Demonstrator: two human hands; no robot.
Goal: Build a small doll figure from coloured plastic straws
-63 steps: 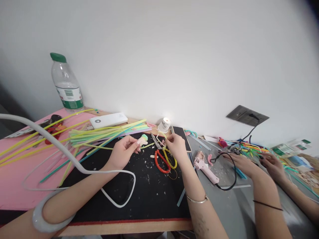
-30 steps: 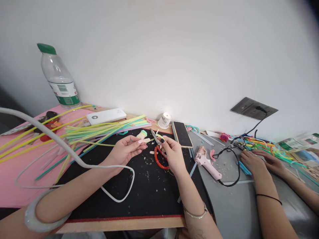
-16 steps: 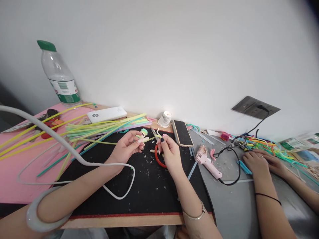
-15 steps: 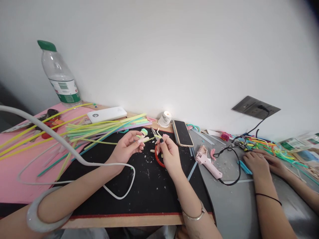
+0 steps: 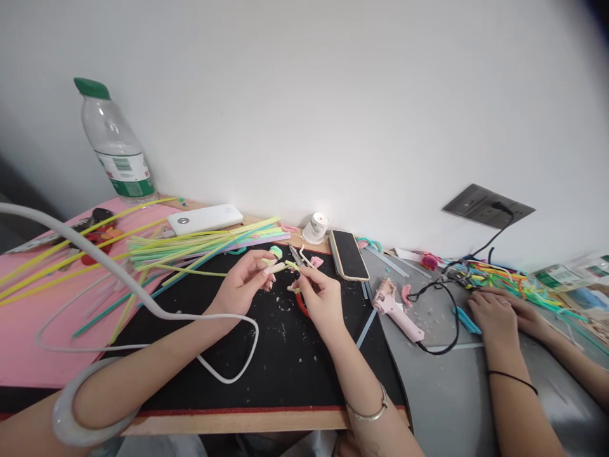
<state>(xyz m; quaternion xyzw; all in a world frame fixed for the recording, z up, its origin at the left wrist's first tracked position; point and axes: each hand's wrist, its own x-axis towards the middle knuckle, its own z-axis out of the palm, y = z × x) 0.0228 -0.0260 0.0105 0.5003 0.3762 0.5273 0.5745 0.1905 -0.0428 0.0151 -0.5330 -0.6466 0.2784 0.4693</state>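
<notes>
Red scissors (image 5: 301,304) mostly behind right hand (image 5: 320,299), green bit (image 5: 275,252) in left hand (image 5: 242,287) too small to ID

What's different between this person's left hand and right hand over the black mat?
The left hand pinches a small green-and-yellow straw piece; the right hand grips metal-tipped snips with a red handle. The left arm wears a thick pale bangle, the right a thin metal bracelet. Both hands are over the black mat, fingertips close together.

You're at a hobby craft bench: plastic straws (image 5: 204,244) fan over a pink sheet (image 5: 28,330) and a scrap-flecked black mat (image 5: 295,368). To the right lie a corded pink glue gun (image 5: 397,311) and a lit candle (image 5: 316,227), with another person's hands (image 5: 495,317) far right.
</notes>
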